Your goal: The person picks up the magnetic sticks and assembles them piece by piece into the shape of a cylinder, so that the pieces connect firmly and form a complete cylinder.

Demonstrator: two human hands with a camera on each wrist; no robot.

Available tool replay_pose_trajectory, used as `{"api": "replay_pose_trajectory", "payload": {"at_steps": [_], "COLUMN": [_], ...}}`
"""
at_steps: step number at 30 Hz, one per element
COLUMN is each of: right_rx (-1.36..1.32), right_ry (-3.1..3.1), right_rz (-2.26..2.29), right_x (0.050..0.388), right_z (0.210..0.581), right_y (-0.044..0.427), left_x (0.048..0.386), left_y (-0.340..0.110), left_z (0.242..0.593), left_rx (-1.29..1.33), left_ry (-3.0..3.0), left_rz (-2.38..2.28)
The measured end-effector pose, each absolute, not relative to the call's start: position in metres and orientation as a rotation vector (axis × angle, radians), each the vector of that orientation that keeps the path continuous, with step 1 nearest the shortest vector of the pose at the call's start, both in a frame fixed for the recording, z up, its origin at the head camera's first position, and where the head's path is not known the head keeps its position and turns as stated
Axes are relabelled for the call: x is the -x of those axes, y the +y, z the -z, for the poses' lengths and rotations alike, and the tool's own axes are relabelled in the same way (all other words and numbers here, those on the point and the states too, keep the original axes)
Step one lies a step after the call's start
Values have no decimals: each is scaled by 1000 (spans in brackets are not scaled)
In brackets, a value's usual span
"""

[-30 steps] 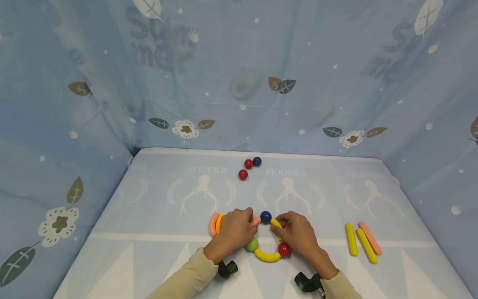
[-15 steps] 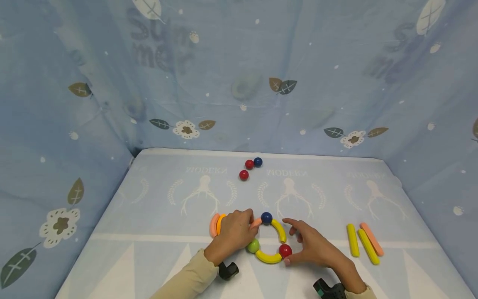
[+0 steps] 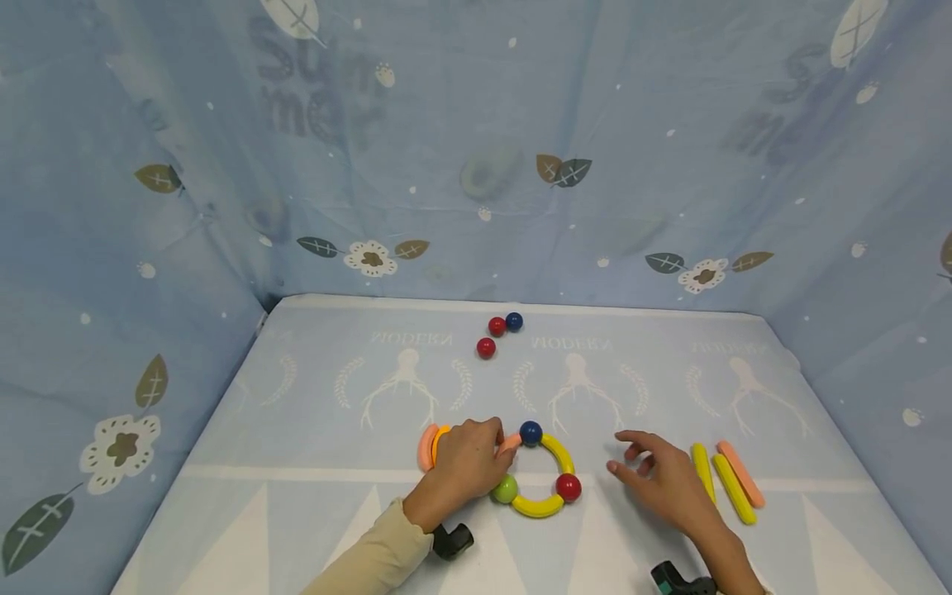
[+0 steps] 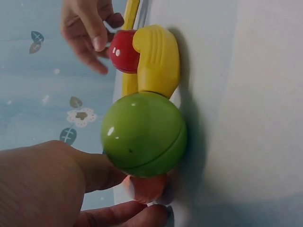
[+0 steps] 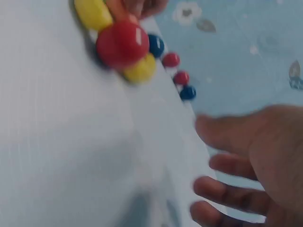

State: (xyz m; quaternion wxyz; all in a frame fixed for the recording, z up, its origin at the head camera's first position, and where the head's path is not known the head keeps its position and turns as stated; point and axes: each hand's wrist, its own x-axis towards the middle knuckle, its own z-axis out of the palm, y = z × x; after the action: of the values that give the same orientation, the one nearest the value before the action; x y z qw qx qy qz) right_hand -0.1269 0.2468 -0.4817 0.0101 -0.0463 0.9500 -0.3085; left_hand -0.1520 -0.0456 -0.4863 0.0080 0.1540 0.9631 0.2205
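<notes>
Currently, a ring (image 3: 563, 456) of smooth balls and curved rods lies on the pale blue-grey printed cloth (image 3: 312, 446). With 12 o'clock at the table's far side, a glossy dark-blue ball (image 3: 531, 434) sits at the ring's 12, a curved yellow rod (image 3: 556, 449) at 2, a glossy red ball (image 3: 568, 487) at 4, a second curved yellow rod (image 3: 538, 506) at 6, a glossy light-green ball (image 3: 506, 489) at 8 and a curved salmon-pink rod (image 3: 510, 444) at 10. From the blue ball clockwise to the green one, neighbours touch; whether the pink rod meets the green ball is hidden.

The left hand (image 3: 470, 454) pinches that pink rod between thumb and fingers. The right hand (image 3: 664, 482) is well apart from the ring, toward 3 o'clock, its thumb and loosely bent fingers spread.

Just beyond the left hand, toward 9 o'clock, lie a curved pink piece (image 3: 426, 448) and a curved orange piece (image 3: 440, 440), partly covered. Past the right hand, at 3, rest two straight yellow rods (image 3: 734, 489) and a straight salmon-pink rod (image 3: 740, 474). Between 11 and 12, near the far edge, are two small red balls (image 3: 486, 348) and a small blue ball (image 3: 514, 322).
</notes>
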Motion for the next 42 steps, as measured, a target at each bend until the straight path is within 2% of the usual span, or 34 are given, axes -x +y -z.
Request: {"api": "replay_pose_trajectory", "payload": {"at_steps": [7, 16, 21, 27, 33, 42], "right_rx": [-199, -442, -387, -284, -186, 184], "right_ry": [3235, 3112, 3041, 2984, 2954, 2841], "right_rz": [752, 617, 617, 711, 1014, 1449], "right_x": [109, 104, 102, 112, 130, 153], "right_z": [477, 479, 477, 475, 469, 468], "right_y": [295, 301, 298, 279, 240, 179], "left_x": [166, 239, 271, 292, 296, 291], "left_y": [-58, -72, -66, -57, -55, -52], "left_z": [471, 459, 466, 473, 475, 476], "left_rx": [-339, -214, -182, -108, -71, -72], "left_ry": [3025, 3119, 3142, 3101, 3066, 3057], "left_rz": [-650, -600, -556, -486, -485, -471]}}
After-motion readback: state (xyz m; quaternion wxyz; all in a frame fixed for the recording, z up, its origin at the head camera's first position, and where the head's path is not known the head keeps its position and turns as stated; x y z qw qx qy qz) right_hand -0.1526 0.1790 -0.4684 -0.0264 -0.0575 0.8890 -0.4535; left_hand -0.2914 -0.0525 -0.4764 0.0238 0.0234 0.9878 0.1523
